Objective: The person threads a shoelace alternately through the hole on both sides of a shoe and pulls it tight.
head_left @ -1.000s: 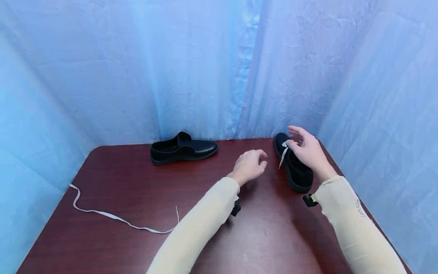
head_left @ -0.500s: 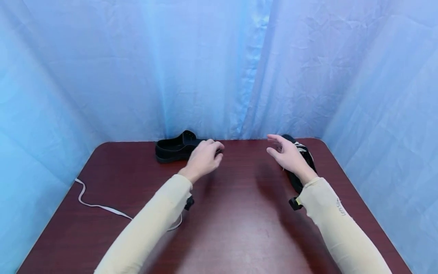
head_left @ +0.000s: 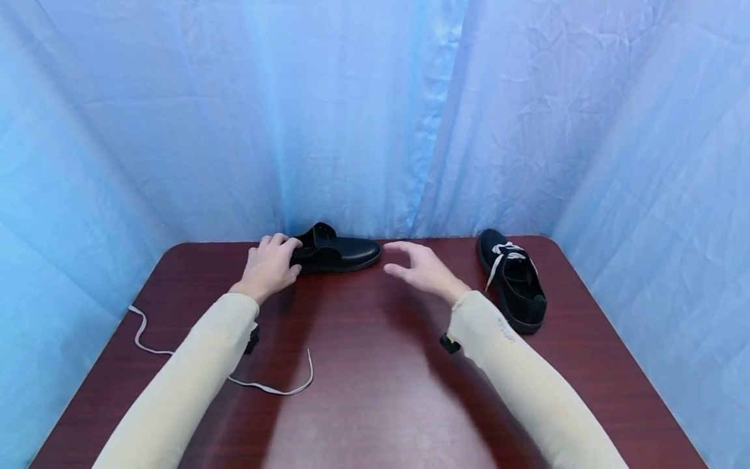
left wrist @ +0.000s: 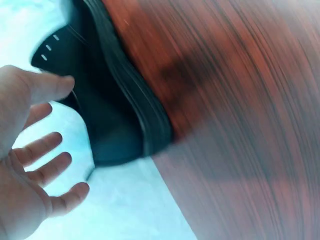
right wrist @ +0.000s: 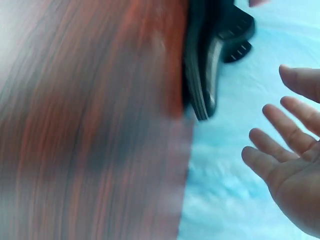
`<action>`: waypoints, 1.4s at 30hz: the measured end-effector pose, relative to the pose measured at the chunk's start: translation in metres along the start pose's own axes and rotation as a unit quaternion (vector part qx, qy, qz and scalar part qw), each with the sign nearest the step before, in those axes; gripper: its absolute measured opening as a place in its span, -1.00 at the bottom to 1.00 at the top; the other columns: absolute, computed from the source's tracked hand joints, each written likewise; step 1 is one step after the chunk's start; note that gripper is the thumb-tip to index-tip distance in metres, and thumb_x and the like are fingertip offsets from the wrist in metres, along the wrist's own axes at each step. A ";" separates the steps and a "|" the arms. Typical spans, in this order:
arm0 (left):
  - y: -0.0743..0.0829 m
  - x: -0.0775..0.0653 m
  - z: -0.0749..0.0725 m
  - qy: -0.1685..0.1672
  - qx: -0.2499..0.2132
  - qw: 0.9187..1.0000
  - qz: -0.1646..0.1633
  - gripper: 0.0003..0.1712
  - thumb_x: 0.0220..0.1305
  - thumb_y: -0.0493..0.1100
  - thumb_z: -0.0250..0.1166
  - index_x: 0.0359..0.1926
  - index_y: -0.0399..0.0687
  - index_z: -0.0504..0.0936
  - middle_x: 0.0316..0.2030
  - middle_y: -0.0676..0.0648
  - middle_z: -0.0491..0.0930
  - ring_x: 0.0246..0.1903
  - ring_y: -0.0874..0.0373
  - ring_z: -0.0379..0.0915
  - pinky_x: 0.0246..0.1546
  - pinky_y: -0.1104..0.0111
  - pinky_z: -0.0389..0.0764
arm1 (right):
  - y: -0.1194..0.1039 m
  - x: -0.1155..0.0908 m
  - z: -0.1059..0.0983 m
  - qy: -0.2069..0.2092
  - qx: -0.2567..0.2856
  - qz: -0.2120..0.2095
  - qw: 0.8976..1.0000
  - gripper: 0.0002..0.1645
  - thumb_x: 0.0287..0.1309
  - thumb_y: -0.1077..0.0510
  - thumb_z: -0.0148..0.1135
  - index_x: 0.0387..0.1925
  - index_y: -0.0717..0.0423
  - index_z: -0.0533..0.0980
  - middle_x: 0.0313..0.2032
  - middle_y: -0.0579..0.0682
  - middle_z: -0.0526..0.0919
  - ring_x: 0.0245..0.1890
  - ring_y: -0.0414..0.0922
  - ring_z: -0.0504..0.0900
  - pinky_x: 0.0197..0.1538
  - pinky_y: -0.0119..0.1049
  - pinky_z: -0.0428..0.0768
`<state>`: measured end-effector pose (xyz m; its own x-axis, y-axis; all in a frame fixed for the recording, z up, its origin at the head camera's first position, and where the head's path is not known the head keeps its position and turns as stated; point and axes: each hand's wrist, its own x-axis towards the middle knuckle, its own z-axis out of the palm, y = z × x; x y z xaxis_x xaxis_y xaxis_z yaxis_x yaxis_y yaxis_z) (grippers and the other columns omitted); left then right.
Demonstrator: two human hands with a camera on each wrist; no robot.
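A black shoe with no lace in its eyelets [head_left: 348, 251] lies sideways at the table's back edge, toe to the right. My left hand [head_left: 269, 266] is at its heel end, fingers spread and overlapping the heel in the head view. In the left wrist view, the thumb and loosely bent fingers of the left hand [left wrist: 35, 145] are apart around the shoe's opening [left wrist: 95, 100]. My right hand [head_left: 423, 266] hovers just right of the toe, fingers extended and holding nothing. The right wrist view has the right hand [right wrist: 290, 150] beside the shoe [right wrist: 202, 75], palm open.
A second black shoe [head_left: 518, 303], with a white lace [head_left: 508, 251] threaded through it, stands at the table's right. A loose white shoelace [head_left: 281, 392] lies at the left, partly hidden by the left sleeve. Blue curtains [head_left: 351, 117] hang around the dark red table [head_left: 375, 404].
Both hands have moved left, away from the laced shoe at the right. The left hand has reached the heel of the unlaced shoe; the right hand has come near its toe.
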<state>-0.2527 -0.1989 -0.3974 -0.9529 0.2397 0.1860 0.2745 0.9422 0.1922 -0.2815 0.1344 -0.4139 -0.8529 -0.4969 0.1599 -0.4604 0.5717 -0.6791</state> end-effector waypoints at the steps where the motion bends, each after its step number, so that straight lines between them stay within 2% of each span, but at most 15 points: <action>1: -0.004 -0.001 0.000 -0.004 0.006 1.000 0.004 -0.50 0.33 -0.20 0.33 0.27 -0.19 0.54 0.24 -0.34 0.41 0.24 -0.34 0.27 0.04 -0.24 0.41 | -0.002 0.005 0.006 -0.011 0.003 -0.003 1.000 -0.38 0.35 0.04 0.33 0.35 0.15 0.45 0.28 0.07 0.54 0.33 0.01 0.45 0.33 -0.03 0.38; 4: -0.015 -0.003 0.001 -0.013 0.022 0.999 0.020 -0.50 0.32 -0.24 0.33 0.27 -0.21 0.55 0.28 -0.38 0.38 0.26 -0.37 0.25 0.04 -0.25 0.43 | -0.008 0.020 0.023 -0.033 0.004 -0.006 0.999 -0.40 0.36 0.08 0.31 0.36 0.14 0.45 0.27 0.03 0.55 0.31 -0.06 0.46 0.33 -0.10 0.40; 6: -0.023 -0.004 0.002 -0.017 0.026 0.999 0.025 -0.50 0.31 -0.26 0.34 0.26 -0.22 0.56 0.30 -0.40 0.36 0.28 -0.39 0.24 0.08 -0.26 0.42 | -0.012 0.030 0.035 -0.037 -0.004 -0.009 0.999 -0.43 0.38 0.11 0.28 0.36 0.13 0.45 0.28 0.02 0.55 0.38 -0.07 0.38 0.36 -0.14 0.36; 9: -0.034 -0.005 0.005 -0.024 0.016 0.999 0.021 -0.50 0.31 -0.25 0.36 0.25 -0.22 0.56 0.35 -0.42 0.30 0.32 -0.40 0.22 0.16 -0.25 0.37 | -0.018 0.041 0.050 -0.040 -0.018 -0.007 0.999 -0.45 0.41 0.15 0.24 0.38 0.09 0.43 0.32 0.00 0.51 0.48 -0.07 0.23 0.41 -0.17 0.29; 11: -0.041 -0.006 0.007 -0.030 0.006 0.999 0.012 -0.51 0.32 -0.24 0.37 0.24 -0.22 0.58 0.38 -0.42 0.26 0.30 -0.38 0.27 0.18 -0.22 0.39 | -0.022 0.047 0.058 -0.046 -0.026 -0.005 0.999 -0.44 0.43 0.17 0.21 0.40 0.08 0.41 0.35 0.00 0.48 0.50 -0.07 0.20 0.42 -0.18 0.28; 17: -0.054 -0.003 0.013 -0.050 -0.029 0.998 -0.012 -0.60 0.36 -0.22 0.35 0.19 -0.18 0.62 0.40 -0.39 0.23 0.14 -0.37 0.46 0.13 -0.14 0.47 | -0.027 0.064 0.079 -0.062 -0.026 0.015 0.998 -0.37 0.46 0.24 0.15 0.48 0.03 0.30 0.35 0.05 0.48 0.34 -0.08 0.44 0.28 -0.21 0.46; 23: -0.059 0.004 0.013 -0.062 -0.037 0.997 -0.027 -0.64 0.38 -0.23 0.34 0.15 -0.18 0.65 0.39 -0.38 0.27 0.20 -0.37 0.40 0.16 -0.13 0.45 | -0.033 0.077 0.084 -0.047 -0.040 0.044 0.997 -0.50 0.42 0.25 0.21 0.34 0.10 0.47 0.20 0.08 0.61 0.23 -0.04 0.56 0.21 -0.21 0.52; 29: -0.059 0.006 0.012 -0.066 -0.030 0.997 -0.030 -0.65 0.37 -0.22 0.35 0.14 -0.19 0.66 0.37 -0.37 0.31 0.21 -0.36 0.39 0.15 -0.11 0.47 | -0.036 0.083 0.093 -0.008 -0.057 0.073 0.996 -0.58 0.42 0.26 0.20 0.26 0.10 0.55 0.09 0.04 0.68 0.12 -0.08 0.63 0.13 -0.23 0.57; 36: -0.058 0.007 0.013 -0.054 -0.021 0.998 -0.025 -0.67 0.35 -0.23 0.37 0.11 -0.21 0.68 0.35 -0.37 0.34 0.18 -0.35 0.43 0.13 -0.10 0.49 | -0.038 0.085 0.095 0.027 -0.067 0.084 0.994 -0.67 0.43 0.24 0.19 0.15 0.07 0.63 -0.01 0.02 0.73 0.02 -0.07 0.67 0.08 -0.19 0.60; 42: -0.056 0.010 0.018 -0.075 -0.030 0.996 -0.023 -0.67 0.36 -0.24 0.36 0.11 -0.20 0.67 0.37 -0.35 0.33 0.23 -0.35 0.39 0.14 -0.08 0.49 | -0.036 0.080 0.094 0.017 -0.084 0.106 0.991 -0.67 0.43 0.23 0.18 0.16 0.04 0.64 -0.02 -0.01 0.72 0.03 -0.08 0.67 0.11 -0.18 0.58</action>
<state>-0.2797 -0.2447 -0.4238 -0.9720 0.2330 0.0297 0.2327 0.9384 0.2555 -0.3104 0.0126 -0.4442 -0.9414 -0.3332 0.0524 -0.3018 0.7629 -0.5718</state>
